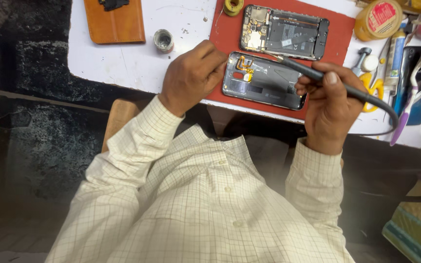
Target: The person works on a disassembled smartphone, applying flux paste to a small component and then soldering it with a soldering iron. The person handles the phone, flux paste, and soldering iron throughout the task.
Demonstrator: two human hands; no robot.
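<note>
I am looking down at my two hands over a red mat (225, 34) on a white table (123, 63). My left hand (191, 75) is curled up, with its fingertips pressing on the left edge of a phone back cover (264, 83). The cover is lying flat on the mat, near the table's front edge. It is showing a small gold strip inside. My right hand (330, 104) is wrapping tight around a dark soldering iron (317, 75). I am holding it like a pen. Its thin tip is pointing at the top edge of the cover, just below an open phone (284, 32) that is lying flat higher up on the mat. A dark cord is running from the iron off to the right. A spool of wire (233, 6) is sitting at the top of the mat. A small tin (163, 41) and a brown case (114, 22) are resting to the left. A toothbrush (410, 97), yellow scissors (372, 88) and a round yellow tub (378, 19) are lying to the right.
</note>
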